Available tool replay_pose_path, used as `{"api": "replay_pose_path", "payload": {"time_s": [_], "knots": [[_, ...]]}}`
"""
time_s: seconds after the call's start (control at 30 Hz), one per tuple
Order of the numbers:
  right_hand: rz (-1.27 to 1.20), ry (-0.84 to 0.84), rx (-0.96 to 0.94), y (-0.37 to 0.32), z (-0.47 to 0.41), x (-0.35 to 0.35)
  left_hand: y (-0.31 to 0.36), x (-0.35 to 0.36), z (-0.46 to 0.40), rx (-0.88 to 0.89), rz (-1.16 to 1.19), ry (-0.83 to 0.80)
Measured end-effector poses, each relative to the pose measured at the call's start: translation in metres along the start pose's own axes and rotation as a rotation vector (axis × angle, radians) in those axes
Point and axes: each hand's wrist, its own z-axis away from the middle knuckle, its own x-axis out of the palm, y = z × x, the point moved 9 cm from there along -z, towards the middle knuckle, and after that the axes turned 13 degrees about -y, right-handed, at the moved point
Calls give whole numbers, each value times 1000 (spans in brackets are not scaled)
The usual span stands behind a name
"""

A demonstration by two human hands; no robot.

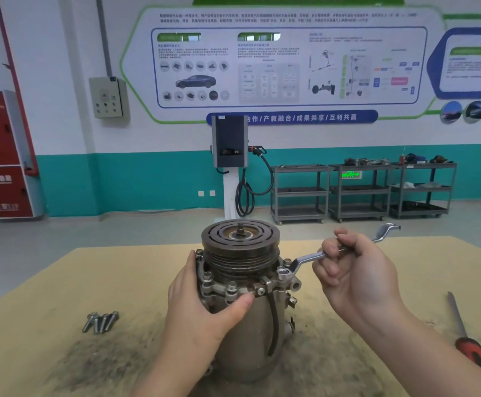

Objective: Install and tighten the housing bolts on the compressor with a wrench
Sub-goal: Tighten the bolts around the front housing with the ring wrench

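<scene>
The compressor (250, 333) stands upright at the middle of the table, its dark grooved pulley (240, 239) on top. Several bolts sit in the housing flange below the pulley. My left hand (202, 305) wraps around the left side of the housing, thumb across the front flange. My right hand (353, 270) grips the shaft of a silver ring wrench (305, 259). The wrench's ring end sits over a bolt (285, 272) on the right of the flange; its other end sticks out to the upper right.
Several loose bolts (101, 322) lie on the tan table top (61, 282) to the left. A red-handled screwdriver (465, 336) lies at the right edge. Dark grime covers the table around the compressor. Carts and a charging post stand far behind.
</scene>
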Motion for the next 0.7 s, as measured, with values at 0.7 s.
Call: {"api": "replay_pose_path", "payload": {"time_s": [0.7], "knots": [[230,12,-278,-21,29,7,0,0,1,-22,-34,5]]}}
